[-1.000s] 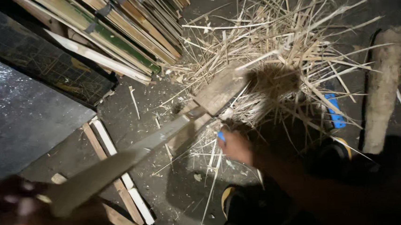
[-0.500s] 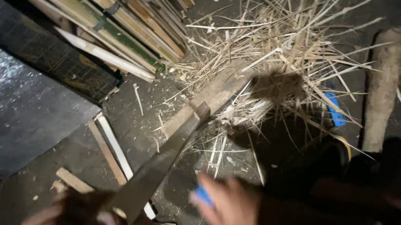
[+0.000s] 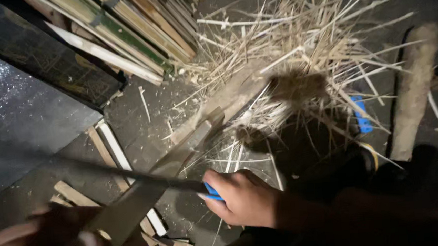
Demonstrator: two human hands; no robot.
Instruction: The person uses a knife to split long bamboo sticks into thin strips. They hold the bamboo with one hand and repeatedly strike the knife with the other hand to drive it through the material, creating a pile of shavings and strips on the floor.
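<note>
Nearest to me, my left hand (image 3: 47,243) was clenched around the near end of a long flat bamboo slat (image 3: 156,176), which ran away from me toward the middle of the floor. My right hand (image 3: 242,198) was closed on the blue handle (image 3: 212,192) of a long dark blade (image 3: 104,169), and the blade lay across the slat. I judged that the step in hand was the cutting or splitting of this one slat; the next move would ask for a firm hold on the slat and a steady pull of the blade.

Just beside my left hand some short wooden offcuts (image 3: 158,240) lay on the floor (image 3: 141,118); they overlapped too much for me to count them. Farther away was one big pile of thin bamboo splinters (image 3: 301,45), one blue object (image 3: 360,114) in it, one thick log (image 3: 412,94) at the right, and a stack of slats (image 3: 135,26) at the far left.
</note>
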